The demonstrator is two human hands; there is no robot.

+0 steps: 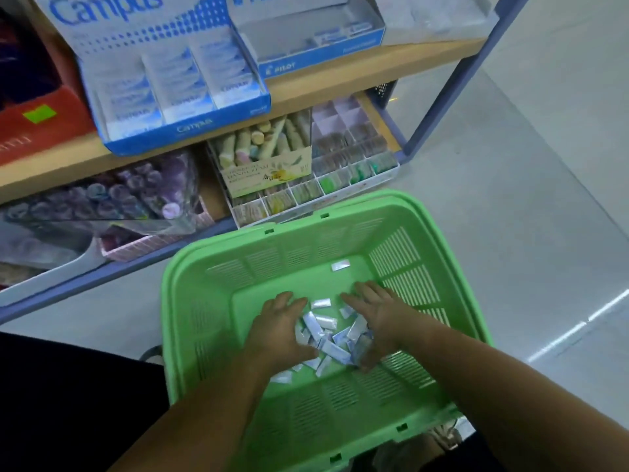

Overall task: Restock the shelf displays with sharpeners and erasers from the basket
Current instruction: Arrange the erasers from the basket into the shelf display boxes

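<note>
**A:** Both hands are down inside the green basket (177,301). The left hand (279,327) has its fingers loosely spread, palm turned in against the heap of small white-and-blue packets (328,337). The right hand (377,318) mirrors it on the heap's other side, equally unclenched. Neither has closed round anything.

**B:** What could go wrong?

**A:** I'd judge that a two-handed scoop of loose, glossy packets could shed some from between the palms on the lift. The stray packet (340,266) lying apart, beyond the right fingertips, could be missed.

**B:** And at the shelf?

**A:** The divided tray (343,185), further beyond the fingertips, has narrow cells, so a whole handful tipped in could scatter into the wrong ones.

**B:** What can't you make out?

**A:** The print is blurred, so I can't tell whether these are erasers or sharpeners. The palms hide whatever lies under them. I also can't tell which display is short of stock.
</note>
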